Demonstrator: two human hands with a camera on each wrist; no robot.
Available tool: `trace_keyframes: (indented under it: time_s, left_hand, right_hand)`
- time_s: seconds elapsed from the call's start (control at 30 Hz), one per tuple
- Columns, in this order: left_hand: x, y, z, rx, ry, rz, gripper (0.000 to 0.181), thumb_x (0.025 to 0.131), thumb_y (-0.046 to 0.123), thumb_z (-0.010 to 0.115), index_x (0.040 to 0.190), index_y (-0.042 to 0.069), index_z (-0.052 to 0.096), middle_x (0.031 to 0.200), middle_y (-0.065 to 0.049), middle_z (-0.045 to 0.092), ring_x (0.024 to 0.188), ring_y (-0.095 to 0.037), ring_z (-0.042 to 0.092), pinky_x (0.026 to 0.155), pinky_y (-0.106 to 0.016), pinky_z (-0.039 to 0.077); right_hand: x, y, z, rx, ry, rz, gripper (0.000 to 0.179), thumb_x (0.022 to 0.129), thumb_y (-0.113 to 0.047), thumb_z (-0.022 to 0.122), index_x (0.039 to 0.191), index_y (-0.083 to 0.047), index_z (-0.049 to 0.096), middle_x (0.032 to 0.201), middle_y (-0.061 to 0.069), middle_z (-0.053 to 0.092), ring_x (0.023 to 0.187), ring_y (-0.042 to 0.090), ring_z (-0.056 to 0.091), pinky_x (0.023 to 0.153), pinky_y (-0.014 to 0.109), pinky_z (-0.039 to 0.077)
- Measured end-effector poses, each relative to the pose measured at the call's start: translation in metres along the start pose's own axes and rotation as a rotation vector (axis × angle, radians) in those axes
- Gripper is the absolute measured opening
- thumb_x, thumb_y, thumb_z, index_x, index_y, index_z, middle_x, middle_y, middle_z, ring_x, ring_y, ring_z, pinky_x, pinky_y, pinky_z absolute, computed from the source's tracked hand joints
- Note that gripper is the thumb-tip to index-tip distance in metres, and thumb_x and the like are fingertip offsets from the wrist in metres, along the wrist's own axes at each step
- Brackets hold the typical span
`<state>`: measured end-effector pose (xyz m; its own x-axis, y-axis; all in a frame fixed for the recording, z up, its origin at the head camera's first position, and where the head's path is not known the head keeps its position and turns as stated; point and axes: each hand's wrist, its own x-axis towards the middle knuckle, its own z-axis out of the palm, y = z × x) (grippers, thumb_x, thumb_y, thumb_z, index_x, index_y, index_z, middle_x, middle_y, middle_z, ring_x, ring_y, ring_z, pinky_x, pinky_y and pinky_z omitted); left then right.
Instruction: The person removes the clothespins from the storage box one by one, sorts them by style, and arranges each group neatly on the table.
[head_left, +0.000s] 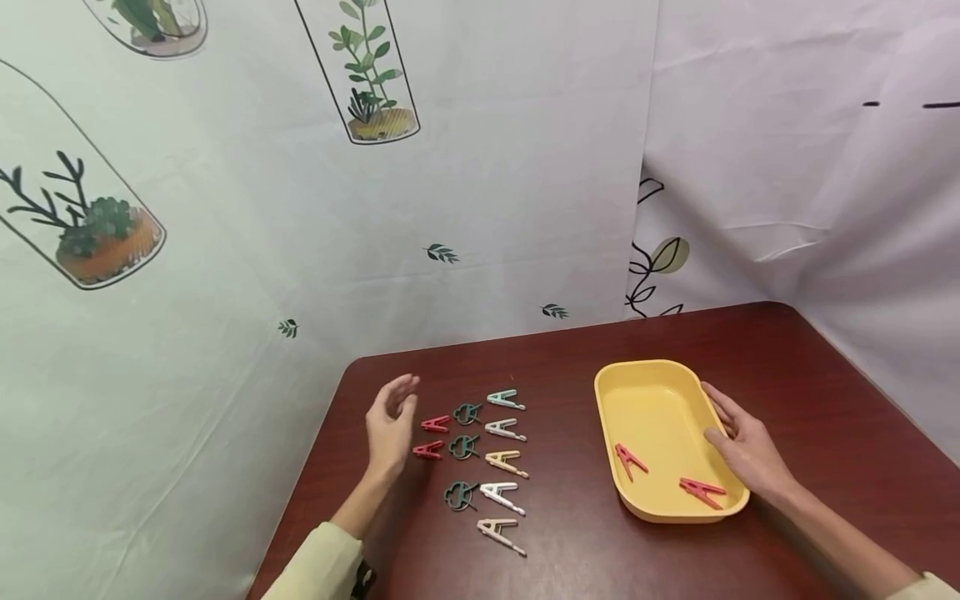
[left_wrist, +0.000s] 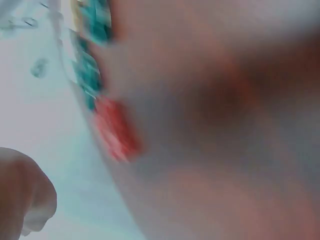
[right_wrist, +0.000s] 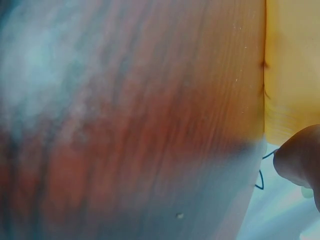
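Note:
My right hand (head_left: 753,454) grips the right rim of a yellow plastic tray (head_left: 660,371), thumb over the edge and fingers along the outside. Inside the tray lie two red clothespins, one near the left wall (head_left: 631,461) and one near the front (head_left: 702,492). Holding nothing, my left hand (head_left: 392,425) hovers at the table's left side with relaxed fingers. Just to its right are two more red clothespins (head_left: 435,423), blurred in the left wrist view. Beside these runs a column of three green clips with round loops (head_left: 463,447).
A column of several pale clothespins (head_left: 506,462), white, yellow, beige and light blue, lies right of the green clips. The dark red-brown table (head_left: 570,517) meets a hanging white cloth (head_left: 487,208) with plant prints at its back and sides.

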<state>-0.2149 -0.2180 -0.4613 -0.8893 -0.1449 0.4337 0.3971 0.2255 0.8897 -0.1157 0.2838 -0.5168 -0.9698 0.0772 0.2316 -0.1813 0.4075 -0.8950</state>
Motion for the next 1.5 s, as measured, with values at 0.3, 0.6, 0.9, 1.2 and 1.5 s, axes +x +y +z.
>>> trace_keyframes:
  time_s: [0.3, 0.6, 0.9, 1.2, 1.5]
  left_hand:
    - [-0.009, 0.050, 0.110, -0.258, -0.277, -0.072, 0.041, 0.102, -0.004, 0.064, 0.143, -0.001, 0.059, 0.142, -0.021, 0.065, 0.136, -0.038, 0.058, 0.110, -0.032, 0.050]
    - [-0.049, 0.084, 0.216, -0.516, -0.383, -0.370, 0.042, 0.101, -0.006, 0.065, 0.142, -0.009, 0.058, 0.138, -0.024, 0.067, 0.132, -0.035, 0.063, 0.109, -0.036, 0.052]
    - [-0.085, 0.094, 0.279, -0.522, -0.271, -0.519, 0.044, 0.095, -0.005, 0.074, 0.137, -0.007, 0.062, 0.130, -0.017, 0.071, 0.129, -0.034, 0.065, 0.105, -0.037, 0.055]
    - [-0.107, 0.092, 0.302, -0.341, -0.308, -0.489, 0.046, 0.089, -0.005, 0.081, 0.133, -0.003, 0.066, 0.123, -0.008, 0.073, 0.123, -0.028, 0.068, 0.104, -0.034, 0.055]
    - [-0.113, 0.089, 0.300, -0.011, -0.624, -0.399, 0.028, 0.087, -0.003, 0.085, 0.113, 0.005, 0.077, 0.100, 0.001, 0.079, 0.089, -0.005, 0.072, 0.078, -0.017, 0.057]
  right_hand:
    - [0.000, 0.001, -0.001, 0.010, 0.011, -0.020, 0.065, 0.102, 0.008, 0.055, 0.163, 0.006, 0.032, 0.154, 0.041, 0.041, 0.112, -0.021, 0.048, 0.079, 0.006, 0.051]
    - [0.004, -0.001, -0.002, 0.009, 0.004, -0.007, 0.065, 0.103, 0.006, 0.056, 0.163, 0.004, 0.032, 0.154, 0.039, 0.042, 0.110, -0.020, 0.052, 0.076, 0.010, 0.055]
    - [0.005, -0.001, -0.003, 0.011, 0.001, -0.008, 0.064, 0.103, 0.007, 0.056, 0.163, 0.005, 0.032, 0.153, 0.040, 0.042, 0.108, -0.019, 0.053, 0.075, 0.010, 0.055]
    - [0.004, 0.000, -0.005, 0.015, -0.009, 0.003, 0.066, 0.103, 0.007, 0.056, 0.163, 0.005, 0.031, 0.153, 0.041, 0.043, 0.104, -0.013, 0.059, 0.073, 0.018, 0.060]
    - [0.004, 0.002, -0.004, 0.025, -0.005, -0.036, 0.066, 0.102, 0.010, 0.056, 0.163, 0.006, 0.032, 0.152, 0.043, 0.042, 0.109, -0.017, 0.053, 0.075, 0.015, 0.058]
